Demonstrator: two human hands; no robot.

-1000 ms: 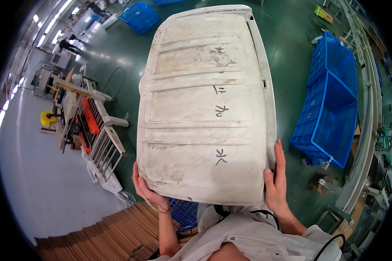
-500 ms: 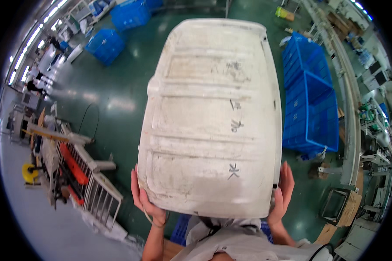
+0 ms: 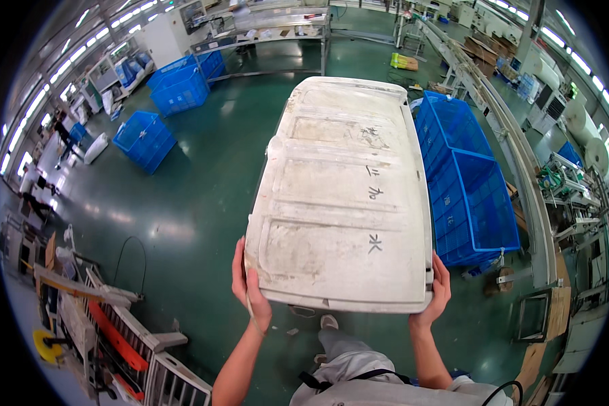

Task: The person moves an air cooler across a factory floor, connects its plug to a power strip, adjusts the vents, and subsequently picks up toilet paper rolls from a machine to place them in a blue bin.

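From my head camera: here's the white panel, up in front of me over the green floor, held by its two near corners. My left hand is curled on the near left corner, thumb along the rim, fingers round the side. My right hand wraps the near right corner, fingers up its edge; both grip, neither lies spread.

And the change! A second ago the panel filled the top of the view; now it sits lower and further right, its far edge well down from the frame's top. The steel bench has come into view beyond it, the brown cardboard stack at lower left is gone from sight, and my shoe shows on the floor. The paired blue crates now lie just beside the panel's right edge in the view, partly covered by it.

Harder to read: the panel's underside is hidden, and so are the tips of my left fingers. I can't make out my right thumb. The rack is cut off at lower left, and the far workers blur.
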